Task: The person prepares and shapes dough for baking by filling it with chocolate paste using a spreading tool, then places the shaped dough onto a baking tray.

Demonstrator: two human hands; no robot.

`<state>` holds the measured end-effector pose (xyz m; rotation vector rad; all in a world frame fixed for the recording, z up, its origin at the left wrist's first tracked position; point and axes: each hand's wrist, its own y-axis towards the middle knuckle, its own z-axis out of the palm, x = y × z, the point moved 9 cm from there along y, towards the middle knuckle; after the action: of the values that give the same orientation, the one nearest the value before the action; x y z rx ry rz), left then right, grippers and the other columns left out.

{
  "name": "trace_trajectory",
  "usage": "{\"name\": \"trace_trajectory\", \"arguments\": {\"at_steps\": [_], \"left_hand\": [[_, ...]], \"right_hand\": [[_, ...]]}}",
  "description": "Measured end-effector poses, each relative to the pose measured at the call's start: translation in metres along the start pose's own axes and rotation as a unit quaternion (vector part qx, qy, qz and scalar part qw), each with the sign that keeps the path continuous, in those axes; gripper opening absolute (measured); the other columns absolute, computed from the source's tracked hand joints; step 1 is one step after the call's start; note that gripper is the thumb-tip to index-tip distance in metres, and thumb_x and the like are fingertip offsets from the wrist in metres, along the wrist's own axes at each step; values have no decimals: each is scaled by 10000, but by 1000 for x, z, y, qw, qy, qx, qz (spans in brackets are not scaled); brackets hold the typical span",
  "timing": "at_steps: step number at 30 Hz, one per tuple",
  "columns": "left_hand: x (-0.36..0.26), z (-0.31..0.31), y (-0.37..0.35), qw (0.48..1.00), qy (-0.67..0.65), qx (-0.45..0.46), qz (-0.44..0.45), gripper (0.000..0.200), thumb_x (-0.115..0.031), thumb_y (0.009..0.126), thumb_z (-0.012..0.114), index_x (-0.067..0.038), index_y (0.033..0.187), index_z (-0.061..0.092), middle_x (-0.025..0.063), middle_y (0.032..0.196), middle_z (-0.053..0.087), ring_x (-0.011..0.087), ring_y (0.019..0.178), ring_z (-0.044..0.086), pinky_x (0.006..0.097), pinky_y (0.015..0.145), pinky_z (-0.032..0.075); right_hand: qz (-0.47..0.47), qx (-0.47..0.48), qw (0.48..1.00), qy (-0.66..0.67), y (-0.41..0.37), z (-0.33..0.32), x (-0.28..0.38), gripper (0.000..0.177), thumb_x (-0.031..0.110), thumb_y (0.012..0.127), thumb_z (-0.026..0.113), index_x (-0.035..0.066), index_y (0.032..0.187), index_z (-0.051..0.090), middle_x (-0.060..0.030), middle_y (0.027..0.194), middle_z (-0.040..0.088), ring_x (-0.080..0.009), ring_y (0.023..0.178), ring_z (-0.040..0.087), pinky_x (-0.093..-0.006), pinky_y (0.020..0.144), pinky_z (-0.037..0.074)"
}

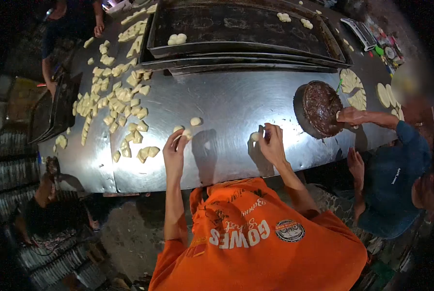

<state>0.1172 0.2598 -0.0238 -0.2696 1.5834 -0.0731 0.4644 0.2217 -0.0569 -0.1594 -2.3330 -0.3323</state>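
Out over the metal table, my left hand (173, 149) is closed, its fingertips pinching small pale dough balls (187, 134), at least two of them. Another dough ball (195, 121) rests on the table just beyond it. My right hand (272, 148) is further right with bent fingers closed at a single dough ball (255, 137); the fingers partly cover it. To the left of my left hand lie many cut dough pieces (121, 104), scattered singly and in small clumps.
Stacked dark baking trays (246, 51) sit at the back, with clusters of dough balls on the top one. At right, a co-worker's hand (351, 116) touches a round pan of dark brown filling (318, 106). Flattened dough (353, 89) lies beyond. Other people stand at left.
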Motion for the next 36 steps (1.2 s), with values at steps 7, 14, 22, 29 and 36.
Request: {"name": "trace_trajectory", "arguments": {"at_steps": [7,14,22,29,36], "left_hand": [[5,48,7,969,-233,51,-57,409,-133,988,607,107,1302,503,151,1210,581,194,1118,588,309,1035,468],[-29,102,3,983,-148,104,30,296,-134,992,606,-1,1254,574,95,1168,620,173,1083,607,306,966,499],[-38,139,-9,984,-83,100,120,202,-134,964,656,30,1079,628,73,1029,645,134,936,619,271,769,508],[-40,193,-40,923,195,280,176,305,-240,984,608,0,1168,658,160,1218,635,306,1118,586,377,838,537],[-45,201,-45,923,189,292,167,385,-249,956,653,-38,1276,617,152,1350,544,302,1238,526,390,950,490]], "right_hand": [[-50,124,991,-4,49,41,40,311,71,892,650,1,1188,587,-175,1153,581,-327,991,578,-409,835,497],[153,285,799,508,52,37,135,366,201,933,694,40,1255,626,-105,1153,636,-195,1082,591,-324,897,499],[244,202,631,708,17,36,83,347,121,977,625,19,1301,556,-77,1192,614,-173,1083,589,-321,935,483],[279,182,610,719,-14,-5,39,329,110,945,664,37,1252,572,-115,1229,614,-188,1119,624,-335,955,552],[55,5,997,-60,51,-163,-48,141,66,920,590,56,1057,624,-231,912,680,-441,925,630,-479,806,522]]}}
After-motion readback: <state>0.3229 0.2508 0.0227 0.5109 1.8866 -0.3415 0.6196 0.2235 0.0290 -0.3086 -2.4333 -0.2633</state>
